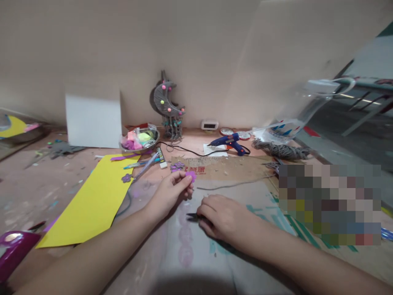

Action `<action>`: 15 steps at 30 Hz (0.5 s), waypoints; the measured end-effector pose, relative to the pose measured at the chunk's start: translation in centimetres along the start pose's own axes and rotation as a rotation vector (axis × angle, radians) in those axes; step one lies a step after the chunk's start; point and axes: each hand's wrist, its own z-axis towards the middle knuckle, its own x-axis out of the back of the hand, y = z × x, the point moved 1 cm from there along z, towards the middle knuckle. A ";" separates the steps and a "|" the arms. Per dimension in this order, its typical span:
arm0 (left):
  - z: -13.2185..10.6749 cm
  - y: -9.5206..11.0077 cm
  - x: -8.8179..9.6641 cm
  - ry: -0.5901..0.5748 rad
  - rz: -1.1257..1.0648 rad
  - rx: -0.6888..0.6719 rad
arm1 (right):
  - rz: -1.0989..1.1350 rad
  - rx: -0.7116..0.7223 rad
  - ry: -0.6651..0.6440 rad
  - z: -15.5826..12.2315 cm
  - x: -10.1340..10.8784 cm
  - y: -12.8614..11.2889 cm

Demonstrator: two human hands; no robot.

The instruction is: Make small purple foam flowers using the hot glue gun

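Observation:
Between thumb and fingers, my left hand (172, 188) pinches a small purple paper flower (190, 176), raised a little above the work surface. My right hand (219, 215) is closed around a pair of dark scissors (193, 217); their blades point left and the handles are hidden in my fist. Just behind the left hand lies a purple flower edged in grey (177, 166). A similar flower (126, 178) rests on the edge of a yellow sheet (92, 196). A length of grey yarn (235, 185) stretches across the cardboard (245, 164) beyond my right hand.
Behind the cardboard are a blue glue gun (227, 141) with its cable, a metal bowl (156, 137) of colourful clay-like lumps and a grey moon ornament (166, 98). A grey yarn bundle (281, 149) lies by a clear plastic container (313, 102). Pens (145, 166) lie left.

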 end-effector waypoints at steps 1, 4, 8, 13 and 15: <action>0.1 -0.1 0.1 0.009 -0.010 -0.004 | -0.017 -0.006 0.004 0.0 0.1 0.1; 0.2 -0.3 0.4 0.014 -0.031 -0.003 | -0.017 -0.116 0.019 0.2 1.5 1.4; 0.2 -0.5 0.5 -0.047 0.004 0.007 | -0.013 -0.351 0.188 1.3 4.0 4.5; 0.0 -0.4 0.1 -0.072 0.056 0.039 | 0.070 -0.322 0.212 4.3 3.4 6.5; -0.1 -0.2 0.0 -0.039 0.052 0.039 | 0.058 -0.316 0.243 4.9 3.2 6.5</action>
